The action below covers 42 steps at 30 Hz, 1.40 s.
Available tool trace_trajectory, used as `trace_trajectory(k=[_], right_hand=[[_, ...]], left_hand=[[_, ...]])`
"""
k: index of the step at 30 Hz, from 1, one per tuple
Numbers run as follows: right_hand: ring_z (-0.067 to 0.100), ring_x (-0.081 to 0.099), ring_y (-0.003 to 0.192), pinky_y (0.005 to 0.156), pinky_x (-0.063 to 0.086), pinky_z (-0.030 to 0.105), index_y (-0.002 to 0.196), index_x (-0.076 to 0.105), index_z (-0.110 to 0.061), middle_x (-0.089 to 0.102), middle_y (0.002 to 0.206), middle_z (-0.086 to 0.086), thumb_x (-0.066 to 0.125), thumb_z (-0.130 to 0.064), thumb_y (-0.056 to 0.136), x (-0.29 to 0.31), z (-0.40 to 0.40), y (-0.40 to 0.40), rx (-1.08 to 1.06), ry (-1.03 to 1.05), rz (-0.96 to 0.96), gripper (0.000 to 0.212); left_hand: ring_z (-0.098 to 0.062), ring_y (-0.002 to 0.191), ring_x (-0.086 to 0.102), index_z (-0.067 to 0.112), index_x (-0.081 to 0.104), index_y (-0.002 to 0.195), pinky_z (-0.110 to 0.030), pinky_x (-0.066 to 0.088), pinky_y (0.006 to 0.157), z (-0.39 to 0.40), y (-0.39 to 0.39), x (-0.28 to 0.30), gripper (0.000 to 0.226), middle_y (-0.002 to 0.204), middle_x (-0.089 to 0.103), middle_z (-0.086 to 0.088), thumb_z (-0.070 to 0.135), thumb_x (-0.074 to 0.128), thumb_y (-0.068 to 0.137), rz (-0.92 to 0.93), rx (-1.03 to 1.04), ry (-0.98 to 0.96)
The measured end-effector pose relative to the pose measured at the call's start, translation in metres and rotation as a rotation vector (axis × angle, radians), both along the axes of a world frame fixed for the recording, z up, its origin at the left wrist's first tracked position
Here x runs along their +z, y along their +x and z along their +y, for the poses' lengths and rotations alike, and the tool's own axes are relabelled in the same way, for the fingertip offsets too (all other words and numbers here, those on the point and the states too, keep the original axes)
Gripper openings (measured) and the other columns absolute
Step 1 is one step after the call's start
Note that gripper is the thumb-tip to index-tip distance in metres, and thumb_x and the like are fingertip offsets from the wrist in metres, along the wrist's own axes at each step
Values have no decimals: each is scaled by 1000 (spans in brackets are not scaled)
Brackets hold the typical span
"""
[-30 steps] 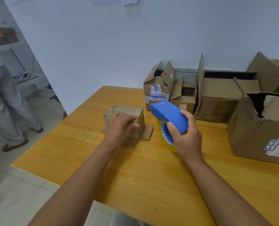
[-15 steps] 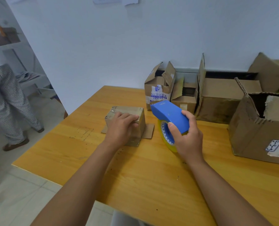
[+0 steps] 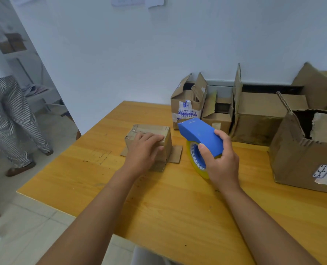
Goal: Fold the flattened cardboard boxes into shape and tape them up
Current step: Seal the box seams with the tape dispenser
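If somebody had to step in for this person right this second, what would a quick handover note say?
Left hand: rests flat on the small cardboard box, steadying it on the wooden table.
Right hand: grips the blue tape dispenser, just right of the box, apart from it.
Done: box folded into shape, tape already across its top.
Left: bottom flaps splay out on the table, so that end looks unsealed; probably flip and tape it.
Other open boxes stand along the wall.

Head view — close, looking forward and down, over table [image 3: 178,197]
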State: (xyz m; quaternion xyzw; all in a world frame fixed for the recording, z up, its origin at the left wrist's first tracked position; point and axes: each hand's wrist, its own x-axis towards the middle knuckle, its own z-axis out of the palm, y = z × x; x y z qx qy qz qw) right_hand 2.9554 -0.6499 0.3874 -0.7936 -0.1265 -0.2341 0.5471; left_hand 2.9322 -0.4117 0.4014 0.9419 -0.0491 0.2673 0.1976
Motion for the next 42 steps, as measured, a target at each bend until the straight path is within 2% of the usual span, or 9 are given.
trace_trajectory(k=[4, 10, 15, 19, 26, 30, 35, 38, 42], right_hand=[[8, 57, 84, 60, 47, 25, 133, 46, -33, 54, 107, -8, 52, -66, 81, 0, 1, 1, -4, -5, -5, 62], [7, 57, 86, 61, 46, 23, 134, 46, -32, 53, 109, -9, 52, -66, 81, 0, 0, 1, -9, -9, -9, 62], [6, 57, 89, 62, 46, 21, 135, 45, -32, 52, 112, -8, 52, -67, 81, 0, 0, 0, 6, -6, -4, 65], [6, 57, 87, 61, 46, 22, 135, 46, -32, 52, 111, -8, 52, -67, 80, 0, 0, 1, 1, -3, 1, 65], [6, 56, 87, 64, 46, 25, 133, 46, -34, 53, 110, -10, 52, -67, 79, -2, 1, 1, -3, 7, -2, 64], [7, 57, 87, 64, 50, 30, 132, 45, -35, 52, 109, -11, 57, -60, 82, -2, -1, 0, -2, 12, -6, 57], [6, 56, 86, 61, 50, 30, 131, 43, -39, 50, 107, -14, 59, -59, 84, -3, 0, 1, -8, 11, -13, 54], [5, 56, 87, 61, 50, 28, 132, 42, -41, 48, 105, -21, 56, -66, 82, -3, 0, 1, 2, 13, -8, 57], [5, 56, 87, 61, 48, 26, 131, 42, -41, 49, 106, -15, 55, -66, 81, -2, 0, -1, -3, 10, -6, 58]], left_hand=[[-13, 95, 38, 15, 69, 120, -31, 37, 77, -4, 3, -1, 28, 109, 68, 2, 15, 68, 92, -61, 22, -33], [-15, 99, 39, 26, 65, 111, -28, 32, 77, -14, 8, -1, 38, 109, 57, 12, 57, 61, 90, -8, 144, -36], [-22, 104, 44, 16, 62, 106, -35, 36, 85, -21, 6, 0, 14, 114, 64, 0, 25, 59, 96, -12, 188, -27], [-22, 121, 43, 24, 52, 137, -35, 38, 95, 6, -8, 11, 57, 130, 56, 2, -4, 51, 87, 181, 114, -35], [-22, 105, 51, 23, 55, 110, -38, 46, 87, -16, 0, 20, 55, 115, 52, 1, 73, 43, 89, 225, 422, 188], [-25, 104, 55, 18, 49, 116, -39, 40, 93, -19, 1, 20, 30, 115, 56, -2, 39, 44, 95, 157, 405, 228], [-20, 93, 42, 27, 46, 140, -29, 37, 79, 14, -16, 28, 55, 119, 45, -1, 18, 57, 87, 328, 235, 297], [-24, 97, 50, 20, 52, 128, -31, 39, 75, 5, -23, 24, 43, 120, 44, -4, 42, 53, 92, 296, 295, 275], [-27, 99, 53, 13, 53, 110, -37, 43, 88, -28, -13, 14, 88, 112, 51, -7, 89, 20, 80, 279, 512, 255]])
